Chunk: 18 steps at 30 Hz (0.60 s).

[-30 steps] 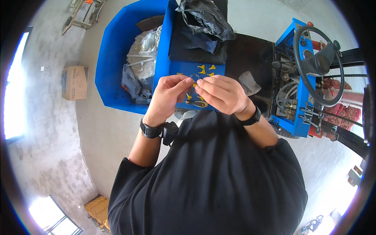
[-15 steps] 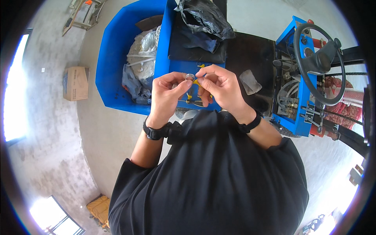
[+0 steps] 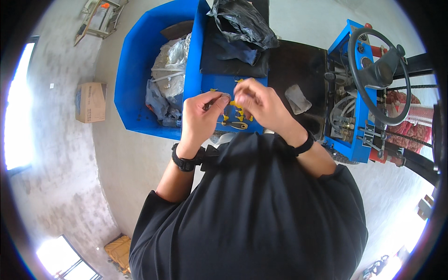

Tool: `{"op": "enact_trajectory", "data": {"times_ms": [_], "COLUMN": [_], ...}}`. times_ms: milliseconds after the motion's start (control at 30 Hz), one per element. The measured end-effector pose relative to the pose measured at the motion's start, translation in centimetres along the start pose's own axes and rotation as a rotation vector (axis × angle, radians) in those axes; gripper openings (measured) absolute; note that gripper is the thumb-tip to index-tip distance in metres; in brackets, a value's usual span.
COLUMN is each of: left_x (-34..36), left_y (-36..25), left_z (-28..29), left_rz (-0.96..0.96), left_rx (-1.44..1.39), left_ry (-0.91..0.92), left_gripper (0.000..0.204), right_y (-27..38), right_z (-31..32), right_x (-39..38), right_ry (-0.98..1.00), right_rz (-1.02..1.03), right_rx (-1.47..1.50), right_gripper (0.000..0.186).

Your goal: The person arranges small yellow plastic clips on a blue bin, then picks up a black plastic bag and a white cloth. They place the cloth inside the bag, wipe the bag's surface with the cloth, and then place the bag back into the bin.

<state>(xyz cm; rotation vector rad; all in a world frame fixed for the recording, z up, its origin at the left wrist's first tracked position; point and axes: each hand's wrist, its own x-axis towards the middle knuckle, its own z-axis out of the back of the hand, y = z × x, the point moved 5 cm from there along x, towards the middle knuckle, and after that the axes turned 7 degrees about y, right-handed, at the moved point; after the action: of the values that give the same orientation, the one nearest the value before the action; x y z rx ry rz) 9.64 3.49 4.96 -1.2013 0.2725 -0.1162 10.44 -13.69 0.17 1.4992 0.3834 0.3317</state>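
Note:
Both of my hands meet in front of my chest, over a blue metal surface point(image 3: 215, 80). Between thumb and curled fingers, my left hand point(image 3: 200, 112) pinches what looks like a small hose clamp point(image 3: 226, 96), a metal band mostly hidden by the fingertips. At its right side sits a yellow thumb key point(image 3: 234, 103). The fingers of my right hand point(image 3: 259, 102) are bent close around this key, blurred by motion. Below the hands lie several more yellow-keyed pieces point(image 3: 240, 112) and a screwdriver point(image 3: 239, 125) with a black and yellow handle.
A blue bin point(image 3: 127, 79) holding plastic bags and scraps is at left. Beyond the hands lie a black plastic bag point(image 3: 243, 23) and a dark glove point(image 3: 238, 50). To the right are a crumpled clear bag point(image 3: 297, 99) and a steering wheel point(image 3: 352, 60) on a blue frame.
My right fingers have shifted and curled at the yellow key. The metal band has turned and shows less between my left fingertips. The screwdriver and yellow pieces below are more visible.

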Motion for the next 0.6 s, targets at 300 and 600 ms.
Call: {"op": "enact_trajectory", "data": {"times_ms": [300, 600], "left_x": [0.3, 0.7], "left_y": [0.7, 1.6], "left_z": [-0.4, -0.9], "left_rz": [-0.021, 0.068], "left_rx": [0.021, -0.098], "left_ry": [0.012, 0.057], "left_gripper": [0.019, 0.019], "right_y": [-0.6, 0.9], "right_z": [-0.2, -0.6], "right_x": [0.2, -0.4], "right_ry": [0.105, -0.056], "right_rz": [-0.142, 0.381], "right_rx": [-0.055, -0.632], "right_gripper": [0.035, 0.029]}}
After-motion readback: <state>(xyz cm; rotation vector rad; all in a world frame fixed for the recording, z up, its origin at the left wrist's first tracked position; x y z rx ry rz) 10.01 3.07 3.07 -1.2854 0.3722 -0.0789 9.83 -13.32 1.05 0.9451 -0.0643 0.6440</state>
